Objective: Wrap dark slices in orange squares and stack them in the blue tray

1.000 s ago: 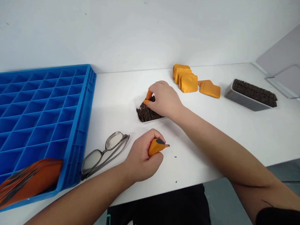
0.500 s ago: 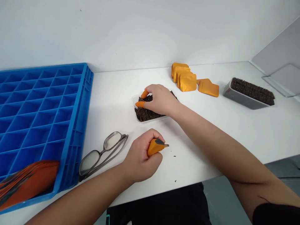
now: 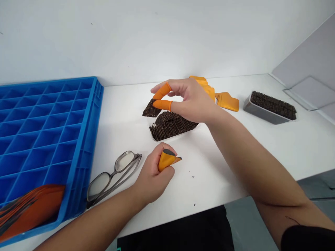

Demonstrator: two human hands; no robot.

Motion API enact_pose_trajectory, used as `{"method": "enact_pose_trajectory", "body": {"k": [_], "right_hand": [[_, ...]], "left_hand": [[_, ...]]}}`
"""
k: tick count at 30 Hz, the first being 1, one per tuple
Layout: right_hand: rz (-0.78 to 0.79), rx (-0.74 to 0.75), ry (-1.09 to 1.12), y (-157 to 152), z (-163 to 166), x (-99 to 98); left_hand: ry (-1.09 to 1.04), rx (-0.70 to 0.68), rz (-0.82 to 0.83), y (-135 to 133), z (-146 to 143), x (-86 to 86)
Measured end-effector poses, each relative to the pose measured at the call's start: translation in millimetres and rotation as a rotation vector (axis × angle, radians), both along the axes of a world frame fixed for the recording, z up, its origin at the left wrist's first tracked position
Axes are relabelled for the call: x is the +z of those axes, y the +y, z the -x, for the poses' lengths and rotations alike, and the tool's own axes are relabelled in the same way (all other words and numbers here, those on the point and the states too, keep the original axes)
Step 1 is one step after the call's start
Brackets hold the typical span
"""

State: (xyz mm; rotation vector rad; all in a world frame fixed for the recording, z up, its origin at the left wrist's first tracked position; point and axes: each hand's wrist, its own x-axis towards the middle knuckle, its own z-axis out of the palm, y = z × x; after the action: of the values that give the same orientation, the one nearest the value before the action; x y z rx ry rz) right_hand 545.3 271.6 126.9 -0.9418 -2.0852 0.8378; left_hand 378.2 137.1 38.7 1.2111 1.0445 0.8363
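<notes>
Between the thumb and index finger of my right hand (image 3: 188, 99), both in orange finger cots, is a thin dark brown square piece (image 3: 151, 108). It is held above the left end of a clear tray (image 3: 159, 140) packed with rows of similar dark pieces (image 3: 176, 124). Nearer the table edge, my left hand (image 3: 157, 176) is wrapped around a small orange pouch (image 3: 166, 160). The pouch's mouth gapes upward and shows a grey lining; its lower part is hidden in my fist.
To the left stands a blue divided crate (image 3: 78, 164) with orange pouches (image 3: 39, 205) in its near corner. Folded glasses (image 3: 113, 172) lie beside it. Filled orange packets (image 3: 227, 101) and a second tray (image 3: 264, 111) of dark pieces sit at the right. Dark crumbs dot the table.
My right hand has lifted one dark piece up out of the tray. In my left hand the pouch's mouth has opened wider. The view has shifted slightly.
</notes>
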Motion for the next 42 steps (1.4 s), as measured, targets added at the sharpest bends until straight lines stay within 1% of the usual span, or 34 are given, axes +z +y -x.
{"method": "enact_pose_trajectory", "body": {"k": [3,6,9,13,17,19,23,26,30,36,38,42], "right_hand": [[-0.036,0.123,-0.007,-13.1,-16.3,24.3],[-0.070,0.162,-0.034,-27.5,-31.5,42.4],[-0.124,0.198,-0.053,-39.4,-40.7,54.4],[-0.168,0.173,-0.049,-48.0,-41.0,62.7],[-0.159,0.257,-0.086,-49.0,-35.0,62.1],[-0.131,0.278,-0.102,-48.3,-31.6,59.9],[-0.079,0.275,-0.140,-46.5,-25.4,56.7],[-0.090,0.314,-0.157,-45.4,-23.4,56.3],[-0.107,0.312,-0.164,-47.0,-25.0,56.6],[-0.067,0.342,-0.167,-45.6,-23.6,51.5],[-0.071,0.329,-0.160,-43.2,-22.4,48.8],[-0.142,0.340,-0.175,-40.6,-22.1,46.0]], "left_hand": [[-0.022,0.002,-0.022,-0.3,0.5,1.3],[-0.049,0.021,-0.072,-1.8,0.5,3.2],[-0.107,0.023,-0.150,-2.1,1.1,4.4],[-0.179,-0.047,-0.229,-0.4,3.7,2.4],[-0.238,-0.046,-0.386,0.5,5.9,-1.8],[-0.259,-0.044,-0.416,0.7,6.4,-2.9],[-0.282,-0.050,-0.429,1.7,6.0,-2.6],[-0.320,-0.034,-0.439,1.9,4.8,-2.1],[-0.331,-0.020,-0.425,0.5,4.1,-4.1],[-0.296,-0.012,-0.344,1.3,4.6,-3.2],[-0.286,-0.016,-0.365,1.8,4.4,-1.1],[-0.286,-0.012,-0.432,1.9,2.5,-1.2]]}}
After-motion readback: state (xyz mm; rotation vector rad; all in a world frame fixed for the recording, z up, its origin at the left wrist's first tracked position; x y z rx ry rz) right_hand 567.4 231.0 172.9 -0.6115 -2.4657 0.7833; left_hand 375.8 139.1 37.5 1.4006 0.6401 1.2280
